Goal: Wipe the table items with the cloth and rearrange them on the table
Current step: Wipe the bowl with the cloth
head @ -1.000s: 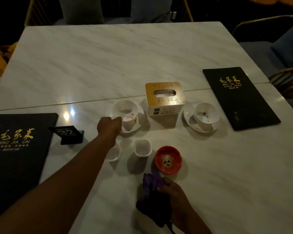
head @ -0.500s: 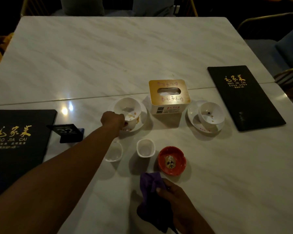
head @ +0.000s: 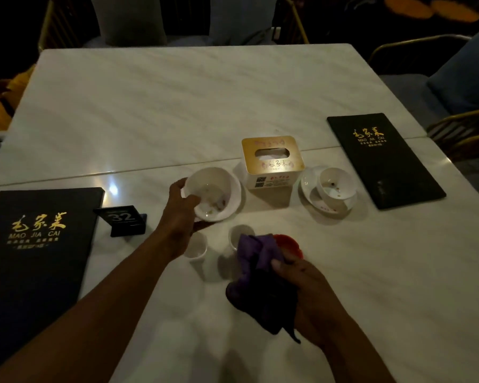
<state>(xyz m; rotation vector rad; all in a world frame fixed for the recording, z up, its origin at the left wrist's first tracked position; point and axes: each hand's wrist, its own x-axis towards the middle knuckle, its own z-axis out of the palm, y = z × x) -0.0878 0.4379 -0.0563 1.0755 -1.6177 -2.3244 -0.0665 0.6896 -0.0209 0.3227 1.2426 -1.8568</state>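
Note:
My left hand (head: 181, 214) grips the near-left rim of a soiled white bowl (head: 213, 193), lifted and tilted toward me at the table's middle. My right hand (head: 302, 286) holds a bunched purple cloth (head: 256, 272) raised over a small white cup (head: 239, 235) and a red dish (head: 289, 246), partly hiding both. Another small white cup (head: 196, 248) stands under my left wrist. A second white bowl (head: 335, 186) sits on a saucer (head: 311, 196) to the right of a gold-topped tissue box (head: 273, 161).
Two black menus lie flat, one at the left edge (head: 36, 244), one at the right (head: 382, 158). A black table-number stand (head: 122, 219) marked 32 sits beside the left menu. The marble table (head: 177, 106) stretches far. Chairs ring the table's far and right sides.
My left hand has lifted the white bowl and tilted it toward me. My right hand has raised the purple cloth forward over the cup and red dish.

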